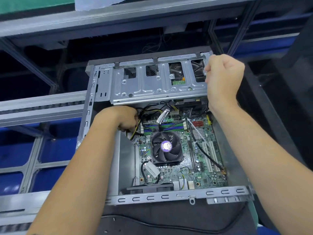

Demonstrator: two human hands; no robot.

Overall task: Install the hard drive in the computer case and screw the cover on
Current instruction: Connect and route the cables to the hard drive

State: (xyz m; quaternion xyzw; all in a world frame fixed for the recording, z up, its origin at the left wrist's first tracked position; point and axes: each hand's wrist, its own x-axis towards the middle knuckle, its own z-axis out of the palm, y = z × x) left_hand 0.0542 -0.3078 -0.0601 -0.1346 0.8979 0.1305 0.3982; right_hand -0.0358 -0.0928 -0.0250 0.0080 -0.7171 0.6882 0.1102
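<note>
The open computer case (169, 195) lies flat before me, its motherboard and black CPU fan (166, 148) exposed. A silver metal drive cage (152, 89) spans the far end of the case. Through its right cut-outs I see the hard drive (177, 73) with a green circuit board. My right hand (221, 77) grips the cage's right edge with fingers closed. My left hand (126, 118) reaches inside at the cage's left underside, closed on the black and yellow cables (140, 119).
A black cable (152, 224) curls over the dark mat in front of the case. Grey metal frame rails (42, 106) and blue bins lie to the left; a grey shelf beam (118, 17) runs overhead behind the case.
</note>
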